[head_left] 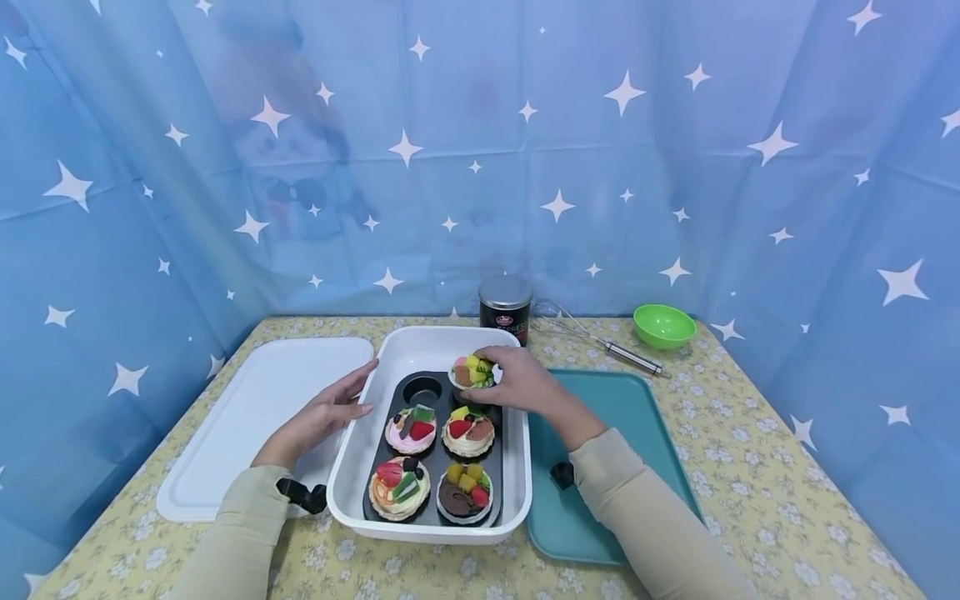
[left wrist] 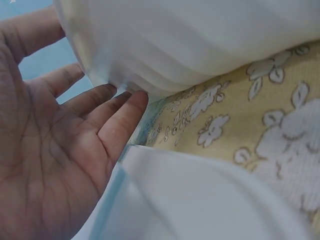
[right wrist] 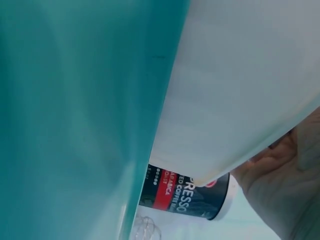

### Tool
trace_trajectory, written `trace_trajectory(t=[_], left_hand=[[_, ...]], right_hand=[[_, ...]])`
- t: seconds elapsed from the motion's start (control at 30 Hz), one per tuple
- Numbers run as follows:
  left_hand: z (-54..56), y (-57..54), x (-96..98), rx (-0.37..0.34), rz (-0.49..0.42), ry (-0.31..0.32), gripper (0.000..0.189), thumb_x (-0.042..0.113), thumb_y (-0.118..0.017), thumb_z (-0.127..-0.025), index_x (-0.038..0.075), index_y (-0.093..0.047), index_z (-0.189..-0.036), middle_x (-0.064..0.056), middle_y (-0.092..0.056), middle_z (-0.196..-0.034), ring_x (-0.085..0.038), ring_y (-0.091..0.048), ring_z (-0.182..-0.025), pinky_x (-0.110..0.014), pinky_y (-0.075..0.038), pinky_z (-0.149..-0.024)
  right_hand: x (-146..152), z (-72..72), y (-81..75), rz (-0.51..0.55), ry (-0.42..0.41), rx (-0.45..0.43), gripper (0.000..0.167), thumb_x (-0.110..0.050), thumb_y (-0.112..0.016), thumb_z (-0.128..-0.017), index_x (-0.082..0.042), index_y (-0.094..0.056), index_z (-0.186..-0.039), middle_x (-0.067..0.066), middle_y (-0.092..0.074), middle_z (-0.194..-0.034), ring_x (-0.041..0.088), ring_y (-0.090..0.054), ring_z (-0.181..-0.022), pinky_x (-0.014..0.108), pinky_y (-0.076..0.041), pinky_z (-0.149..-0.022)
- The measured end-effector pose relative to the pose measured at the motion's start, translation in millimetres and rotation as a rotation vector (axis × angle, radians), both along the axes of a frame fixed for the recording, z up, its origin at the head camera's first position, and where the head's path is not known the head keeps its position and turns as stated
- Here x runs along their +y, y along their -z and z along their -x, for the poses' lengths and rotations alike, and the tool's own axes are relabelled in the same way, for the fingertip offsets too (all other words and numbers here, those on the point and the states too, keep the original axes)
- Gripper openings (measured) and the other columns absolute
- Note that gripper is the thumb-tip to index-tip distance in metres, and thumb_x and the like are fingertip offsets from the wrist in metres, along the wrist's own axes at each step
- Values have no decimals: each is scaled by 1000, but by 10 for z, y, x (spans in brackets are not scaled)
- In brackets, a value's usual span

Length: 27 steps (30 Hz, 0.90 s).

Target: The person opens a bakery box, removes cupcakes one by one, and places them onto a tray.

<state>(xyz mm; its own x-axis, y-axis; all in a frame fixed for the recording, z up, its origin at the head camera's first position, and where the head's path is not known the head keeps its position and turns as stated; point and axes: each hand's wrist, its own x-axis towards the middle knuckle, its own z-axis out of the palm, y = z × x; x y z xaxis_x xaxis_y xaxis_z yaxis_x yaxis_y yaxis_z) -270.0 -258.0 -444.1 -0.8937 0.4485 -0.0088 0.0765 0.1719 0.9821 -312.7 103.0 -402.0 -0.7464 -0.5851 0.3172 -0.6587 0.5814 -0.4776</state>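
Note:
A fruit tart [head_left: 471,372] topped with yellow fruit pieces is pinched in my right hand [head_left: 512,379] over the back right of a dark muffin tin [head_left: 440,454]. The tin lies inside a white tub [head_left: 342,475]. Several other toy fruit tarts sit in its cups, among them a pink one [head_left: 411,430] and a chocolate one [head_left: 465,493]; the back left cup [head_left: 422,389] holds nothing. My left hand [head_left: 324,419] rests its fingers, loosely extended, against the tub's left wall. In the right wrist view, the tub's wall hides the tart and most of that hand.
A white lid-like board [head_left: 247,425] lies left of the tub, a teal tray [head_left: 611,433] right of it. Behind stand a black coffee tin [head_left: 505,304], a whisk [head_left: 630,357] and a green bowl [head_left: 664,327]. A starred blue curtain [head_left: 480,167] hangs behind the table.

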Motion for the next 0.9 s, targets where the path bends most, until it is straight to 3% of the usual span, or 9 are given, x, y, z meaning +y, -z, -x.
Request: trace_trajectory(t=[0.43, 0.9], left_hand=[[7, 29, -8, -2, -39, 10, 81, 12, -61, -99, 26, -15, -163, -7, -1, -169, -37, -5, -153, -58, -19, -116], [14, 55, -8, -4, -22, -10, 79, 15, -62, -98, 28, -18, -163, -8, -2, -169, -38, -4, -153, -59, -17, -116]], right_hand=[[26, 13, -102, 19, -28, 23, 45, -46, -79, -85, -22, -68, -121, -12, -63, -100, 11, -60, -85, 33, -50, -74], [261, 28, -239, -13, 55, -45, 56, -50, -79, -84, -18, -65, -128, -4, -65, -108, 15, -61, -97, 39, -51, -83]])
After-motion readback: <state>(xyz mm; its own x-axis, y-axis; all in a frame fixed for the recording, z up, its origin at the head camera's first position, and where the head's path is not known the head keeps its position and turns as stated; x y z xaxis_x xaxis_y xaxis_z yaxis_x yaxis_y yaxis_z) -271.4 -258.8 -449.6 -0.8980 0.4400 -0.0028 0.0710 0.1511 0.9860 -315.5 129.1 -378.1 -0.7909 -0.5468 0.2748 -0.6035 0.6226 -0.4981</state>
